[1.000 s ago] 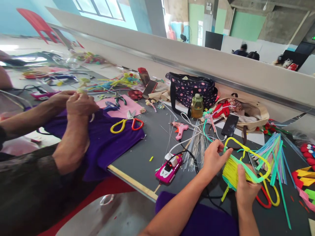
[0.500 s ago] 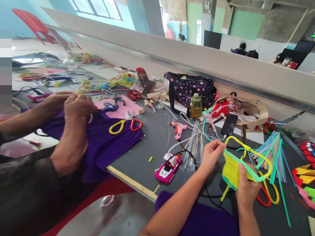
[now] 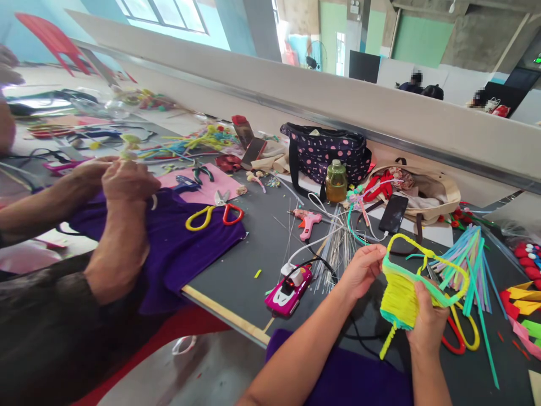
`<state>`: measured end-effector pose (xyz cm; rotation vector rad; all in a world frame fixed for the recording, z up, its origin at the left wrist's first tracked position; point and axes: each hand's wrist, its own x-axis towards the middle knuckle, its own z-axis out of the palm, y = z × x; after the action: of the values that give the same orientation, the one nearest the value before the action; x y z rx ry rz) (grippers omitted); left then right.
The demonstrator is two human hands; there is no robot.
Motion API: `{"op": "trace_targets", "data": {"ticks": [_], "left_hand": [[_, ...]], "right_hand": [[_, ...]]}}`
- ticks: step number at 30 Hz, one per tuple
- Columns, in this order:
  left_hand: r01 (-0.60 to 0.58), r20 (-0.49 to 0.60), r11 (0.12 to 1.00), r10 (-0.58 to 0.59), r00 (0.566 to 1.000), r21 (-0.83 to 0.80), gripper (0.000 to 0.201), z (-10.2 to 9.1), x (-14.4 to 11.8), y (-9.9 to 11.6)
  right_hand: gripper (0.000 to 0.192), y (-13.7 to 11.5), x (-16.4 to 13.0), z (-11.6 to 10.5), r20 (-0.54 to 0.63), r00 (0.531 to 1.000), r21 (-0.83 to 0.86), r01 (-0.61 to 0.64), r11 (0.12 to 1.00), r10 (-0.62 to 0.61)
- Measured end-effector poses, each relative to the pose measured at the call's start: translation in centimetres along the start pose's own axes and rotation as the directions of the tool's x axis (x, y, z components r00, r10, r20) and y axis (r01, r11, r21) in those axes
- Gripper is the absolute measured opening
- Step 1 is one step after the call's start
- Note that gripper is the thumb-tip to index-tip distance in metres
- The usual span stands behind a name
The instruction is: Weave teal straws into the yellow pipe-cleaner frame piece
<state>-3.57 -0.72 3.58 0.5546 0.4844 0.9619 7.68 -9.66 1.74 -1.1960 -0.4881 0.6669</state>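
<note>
A small yellow basket-like piece of fuzzy pipe cleaners [image 3: 399, 296] is held up over the table at the right. It has mint-green edging, a yellow loop like a handle on top and a twisted yellow stem pointing down. My right hand [image 3: 429, 324] grips its right side, thumb across the front. At its upper left corner, my left hand [image 3: 364, 269] is closed in a pinch on the mint edging. Behind my right hand lie scissors [image 3: 473, 335] with red and yellow handles, partly hidden. A bundle of pastel pipe cleaners [image 3: 469, 265] spreads just beyond.
A pink glue gun [image 3: 308, 223], metal wires [image 3: 333, 262] and a magenta power strip [image 3: 287, 293] with cables lie left of my hands. Farther back are a phone [image 3: 394, 213], a bottle [image 3: 336, 180] and a dark bag [image 3: 327, 149]. A co-worker's hands [image 3: 127, 183] work at the left.
The yellow piece has tilted slightly in my hands, and my left fingers have shifted a little down at its corner. The co-worker's hands have moved slightly left.
</note>
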Motion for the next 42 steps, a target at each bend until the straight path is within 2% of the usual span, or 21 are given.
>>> {"op": "trace_targets", "data": {"ticks": [2, 4, 6, 7, 10, 12, 13, 16, 21, 24, 28, 31, 42], "left_hand": [[0.029, 0.015, 1.000, -0.029, 0.999, -0.006, 0.031, 0.1, 0.1, -0.1], [0.000, -0.009, 0.999, 0.000, 1.000, 0.039, 0.033, 0.2, 0.1, -0.2], [-0.113, -0.072, 0.983, 0.124, 0.990, 0.142, 0.033, 0.4, 0.1, -0.3], [-0.189, -0.106, 0.959, 0.215, 0.971, 0.212, 0.032, 0.5, 0.1, -0.4], [-0.386, -0.142, 0.789, 0.503, 0.852, 0.479, 0.027, 0.8, -0.2, -0.5], [-0.443, -0.078, 0.633, 0.623, 0.778, 0.635, 0.022, 0.8, -0.5, -0.6], [-0.455, -0.036, 0.562, 0.655, 0.754, 0.691, 0.019, 0.8, -0.6, -0.7], [-0.465, 0.054, 0.421, 0.693, 0.719, 0.779, 0.012, 0.8, -0.7, -1.0], [-0.481, 0.121, 0.324, 0.716, 0.687, 0.815, 0.009, 0.9, -0.7, -1.0], [-0.466, 0.127, 0.311, 0.706, 0.697, 0.828, 0.009, 1.0, -0.8, -1.0], [-0.405, 0.052, 0.396, 0.660, 0.750, 0.824, 0.013, 0.8, -0.7, -1.2], [-0.380, 0.017, 0.433, 0.642, 0.767, 0.818, 0.014, 0.6, -0.6, -1.4], [-0.401, 0.017, 0.438, 0.658, 0.752, 0.805, 0.010, 0.9, -0.7, -1.4]], "right_hand": [[0.025, 0.2, 0.0, 0.0, -0.011, 1.000, -0.021, 0.025, 0.999, -0.025], [0.025, 0.3, 0.0, 0.0, -0.025, 0.998, -0.047, 0.060, 0.997, -0.061], [0.025, 0.4, 0.0, 0.1, -0.036, 0.995, -0.081, 0.092, 0.992, -0.095], [0.026, 0.5, 0.0, 0.2, -0.043, 0.993, -0.097, 0.107, 0.990, -0.112], [0.029, 0.7, 0.0, 0.3, -0.071, 0.983, -0.146, 0.160, 0.976, -0.171], [0.030, 0.7, 0.0, 0.2, -0.062, 0.972, -0.187, 0.210, 0.960, -0.225], [0.030, 0.7, -0.1, 0.2, -0.046, 0.966, -0.212, 0.238, 0.948, -0.254], [0.029, 0.4, -0.1, 0.1, 0.014, 0.940, -0.297, 0.329, 0.896, -0.340], [0.025, -0.1, -0.2, 0.0, 0.106, 0.870, -0.375, 0.483, 0.791, -0.481], [0.022, 0.0, -0.2, -0.1, 0.155, 0.834, -0.375, 0.545, 0.750, -0.529], [0.017, 0.0, -0.3, -0.2, 0.211, 0.793, -0.384, 0.605, 0.697, -0.572], [0.014, 0.0, -0.2, -0.2, 0.230, 0.772, -0.373, 0.632, 0.679, -0.593], [0.012, 0.0, -0.3, 0.0, 0.224, 0.772, -0.387, 0.631, 0.672, -0.595]]}}
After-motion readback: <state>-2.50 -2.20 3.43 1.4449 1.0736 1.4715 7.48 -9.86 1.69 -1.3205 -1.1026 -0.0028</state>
